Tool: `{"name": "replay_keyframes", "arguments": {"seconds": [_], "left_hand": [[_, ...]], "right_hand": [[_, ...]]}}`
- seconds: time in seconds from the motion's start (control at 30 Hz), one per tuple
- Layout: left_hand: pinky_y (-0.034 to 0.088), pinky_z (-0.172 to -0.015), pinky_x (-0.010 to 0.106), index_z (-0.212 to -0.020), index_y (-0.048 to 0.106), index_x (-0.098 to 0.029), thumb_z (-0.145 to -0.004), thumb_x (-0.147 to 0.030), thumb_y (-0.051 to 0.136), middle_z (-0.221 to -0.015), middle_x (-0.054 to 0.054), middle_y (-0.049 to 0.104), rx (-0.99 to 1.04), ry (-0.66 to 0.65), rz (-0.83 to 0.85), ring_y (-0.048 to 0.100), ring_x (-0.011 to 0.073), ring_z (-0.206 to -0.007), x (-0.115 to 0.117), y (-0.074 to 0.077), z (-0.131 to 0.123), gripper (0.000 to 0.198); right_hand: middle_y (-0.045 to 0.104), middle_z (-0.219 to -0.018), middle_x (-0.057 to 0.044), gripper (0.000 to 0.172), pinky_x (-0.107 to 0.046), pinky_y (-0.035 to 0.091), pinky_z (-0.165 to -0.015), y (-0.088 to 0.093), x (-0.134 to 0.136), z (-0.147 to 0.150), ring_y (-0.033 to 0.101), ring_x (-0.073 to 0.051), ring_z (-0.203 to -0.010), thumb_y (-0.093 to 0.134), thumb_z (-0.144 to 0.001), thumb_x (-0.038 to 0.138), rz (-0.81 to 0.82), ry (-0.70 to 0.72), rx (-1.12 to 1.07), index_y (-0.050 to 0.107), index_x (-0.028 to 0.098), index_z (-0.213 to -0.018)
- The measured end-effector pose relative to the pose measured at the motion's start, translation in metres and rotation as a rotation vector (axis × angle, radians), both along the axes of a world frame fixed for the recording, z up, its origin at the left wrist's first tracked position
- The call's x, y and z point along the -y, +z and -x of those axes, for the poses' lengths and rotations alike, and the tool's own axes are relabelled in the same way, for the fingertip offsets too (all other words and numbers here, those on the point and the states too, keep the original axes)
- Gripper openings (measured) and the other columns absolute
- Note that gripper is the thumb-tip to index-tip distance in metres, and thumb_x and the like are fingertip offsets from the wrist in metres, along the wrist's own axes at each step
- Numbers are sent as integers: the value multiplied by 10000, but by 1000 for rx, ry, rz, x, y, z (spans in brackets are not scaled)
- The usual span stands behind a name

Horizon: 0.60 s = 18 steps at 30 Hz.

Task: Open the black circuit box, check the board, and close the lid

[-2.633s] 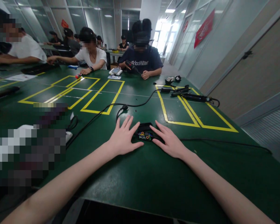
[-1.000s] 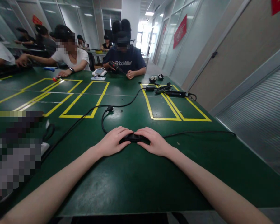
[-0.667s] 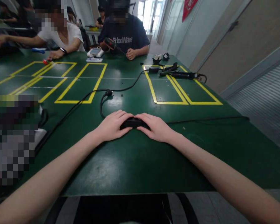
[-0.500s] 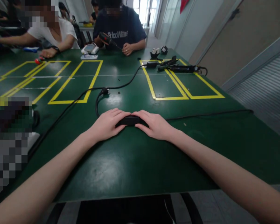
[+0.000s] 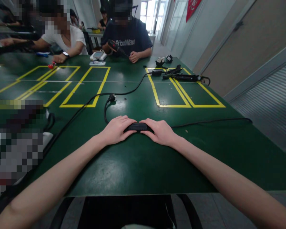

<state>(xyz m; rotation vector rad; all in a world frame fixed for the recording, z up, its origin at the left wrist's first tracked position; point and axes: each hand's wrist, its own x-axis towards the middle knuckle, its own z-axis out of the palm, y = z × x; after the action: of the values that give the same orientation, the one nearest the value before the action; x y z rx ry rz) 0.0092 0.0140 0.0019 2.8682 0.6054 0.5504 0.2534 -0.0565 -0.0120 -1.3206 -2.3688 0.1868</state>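
A black power adapter (image 5: 137, 127) lies on the green table in front of me. Its left end is between the thumb and fingers of my left hand (image 5: 118, 129), and my right hand (image 5: 159, 131) grips the opposite end. Both hands are closed around it, hiding its ends. From the left side a short black cord curves away to a plug (image 5: 112, 98). A thinner black cable (image 5: 212, 122) runs out to the right across the tabletop.
Another black cable (image 5: 124, 93) crosses behind my hands to a small black box (image 5: 156, 72). Black gear (image 5: 186, 77) lies at the back right. Yellow tape rectangles mark the table (image 5: 124, 171). Two people sit across; one holds a dark tool (image 5: 116, 46). Blurred items occupy the left.
The camera view has shifted a little, so the scene sits lower. Both hands keep their grip on the power adapter, with little visible movement.
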Motion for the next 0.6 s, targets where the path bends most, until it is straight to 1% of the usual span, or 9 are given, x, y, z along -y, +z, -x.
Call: {"name": "replay_keyframes", "arguments": {"seconds": [0.13, 0.27, 0.37, 0.47, 0.53, 0.6], "left_hand": [[542, -865, 356, -1225, 620, -178, -1023, -374, 548, -1045, 83, 729, 2, -23, 40, 681, 229, -944, 3, -1, -2, 291], [550, -833, 344, -1187, 617, -180, -965, -323, 608, -1040, 76, 729, -13, 8, 67, 692, 226, -912, 5, -1, -5, 264], [546, -820, 340, -1158, 622, -174, -973, -307, 595, -1029, 78, 735, -54, 5, 43, 700, 231, -912, 7, 0, -7, 229], [539, -798, 333, -1113, 632, -172, -1004, -345, 561, -996, 80, 741, -95, -29, 2, 704, 232, -894, 8, 2, -7, 216], [537, -786, 334, -1097, 634, -168, -1013, -367, 552, -981, 84, 740, -112, -40, -27, 705, 237, -887, 8, 3, -6, 231], [540, -787, 339, -1113, 632, -162, -1012, -368, 555, -995, 88, 742, -120, -46, -47, 708, 243, -894, 9, 3, -5, 242]], "right_hand": [[735, -1130, -82, 318, -330, 549, -769, 0, 0, -2, 723, -242, -957, 586, -1009, 379, -16, 35, -24, 606, 214, -1280], [725, -1098, -76, 302, -312, 536, -725, -1, 0, 0, 716, -228, -908, 594, -998, 338, 0, 37, 18, 615, 220, -1275], [727, -1094, -82, 290, -318, 532, -714, 0, 1, 2, 720, -229, -888, 585, -1005, 334, 16, 30, 46, 625, 202, -1260], [739, -1082, -72, 269, -316, 530, -717, 1, 3, 3, 725, -225, -884, 582, -1012, 342, 21, 34, 52, 631, 203, -1238], [745, -1071, -66, 265, -310, 526, -710, 3, 4, 3, 728, -220, -874, 585, -1014, 348, 8, 40, 57, 632, 206, -1233], [747, -1071, -72, 298, -310, 525, -703, 3, 4, 3, 731, -223, -872, 596, -1009, 375, -26, 50, 63, 628, 202, -1250]]}}
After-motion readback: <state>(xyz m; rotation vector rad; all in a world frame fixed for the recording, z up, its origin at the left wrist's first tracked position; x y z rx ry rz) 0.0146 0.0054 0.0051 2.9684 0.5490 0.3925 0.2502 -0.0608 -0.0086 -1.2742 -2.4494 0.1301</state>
